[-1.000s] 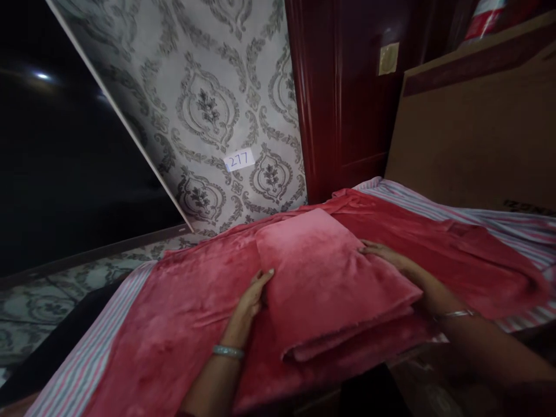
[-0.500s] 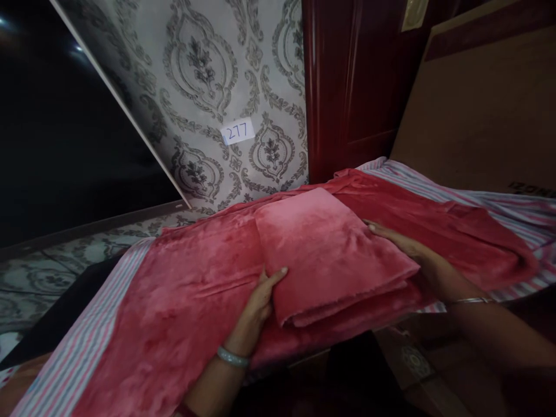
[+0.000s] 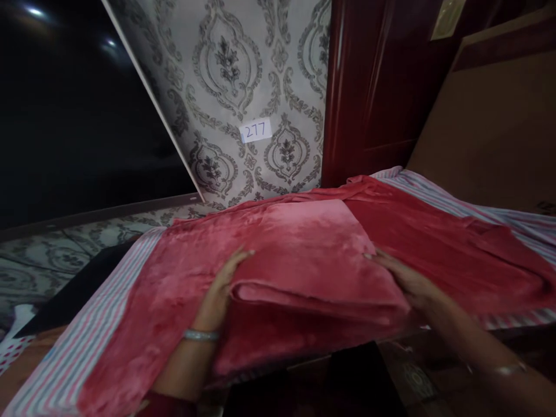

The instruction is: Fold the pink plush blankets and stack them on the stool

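A folded red plush blanket [image 3: 313,260] lies between my two hands, its thick rolled fold facing me. My left hand [image 3: 222,278], with a pale bangle at the wrist, grips its left side; the thumb shows and the other fingers are mostly hidden. At the right edge, my right hand [image 3: 403,279] holds the blanket's side, fingertips on top and the rest out of sight. Beneath it spreads more red plush fabric [image 3: 434,249], flat to left and right.
Striped cloth [image 3: 99,324] shows under the red fabric at both ends. A large dark screen [image 3: 87,127] stands at the left. Behind are patterned wallpaper [image 3: 226,69] with a "277" label [image 3: 255,130], a dark red door [image 3: 369,87] and a big cardboard sheet [image 3: 499,121].
The folded blanket has turned and its front fold now lies further left and more squarely toward me. My left hand has moved left with it. The view has shifted a little.
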A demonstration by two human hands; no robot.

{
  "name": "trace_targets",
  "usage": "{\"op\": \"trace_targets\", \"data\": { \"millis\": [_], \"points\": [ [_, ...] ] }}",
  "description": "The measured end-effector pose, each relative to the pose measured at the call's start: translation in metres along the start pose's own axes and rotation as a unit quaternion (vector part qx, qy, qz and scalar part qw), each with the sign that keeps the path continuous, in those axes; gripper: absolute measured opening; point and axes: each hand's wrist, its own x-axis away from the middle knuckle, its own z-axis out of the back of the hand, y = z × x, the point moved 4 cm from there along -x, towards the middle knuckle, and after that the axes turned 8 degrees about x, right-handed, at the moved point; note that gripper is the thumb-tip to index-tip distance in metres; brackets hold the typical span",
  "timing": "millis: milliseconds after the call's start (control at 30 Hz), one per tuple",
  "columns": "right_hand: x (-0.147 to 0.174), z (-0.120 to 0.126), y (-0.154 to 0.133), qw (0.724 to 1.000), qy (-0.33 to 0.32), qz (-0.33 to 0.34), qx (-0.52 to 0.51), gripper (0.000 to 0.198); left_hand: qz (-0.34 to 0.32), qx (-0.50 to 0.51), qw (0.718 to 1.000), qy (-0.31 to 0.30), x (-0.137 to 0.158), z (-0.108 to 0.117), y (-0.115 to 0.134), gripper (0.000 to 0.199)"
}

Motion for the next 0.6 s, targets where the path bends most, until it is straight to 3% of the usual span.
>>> {"op": "trace_targets", "data": {
  "millis": [100, 200, 333, 467, 600],
  "points": [
    [0.012, -0.050, 0.038, 0.993, -0.067, -0.037, -0.085, 0.041, 0.065, 0.131, 0.983, 0.109, 0.002, 0.044, -0.013, 0.056],
    [0.025, -0.086, 0.072, 0.987, -0.095, -0.043, -0.124, 0.028, 0.178, 0.265, 0.923, 0.214, 0.022, 0.052, -0.041, 0.036],
    [0.032, -0.098, 0.080, 0.987, -0.068, -0.060, -0.129, 0.026, 0.244, 0.428, 0.832, 0.254, 0.069, 0.026, -0.057, 0.036],
    [0.033, -0.092, 0.072, 0.985, -0.047, -0.111, -0.127, 0.046, 0.294, 0.441, 0.827, 0.189, 0.104, -0.018, -0.055, 0.058],
    [0.034, -0.090, 0.079, 0.982, -0.039, -0.145, -0.118, 0.051, 0.330, 0.471, 0.803, 0.155, 0.118, -0.064, -0.053, 0.066]
  ]
}}
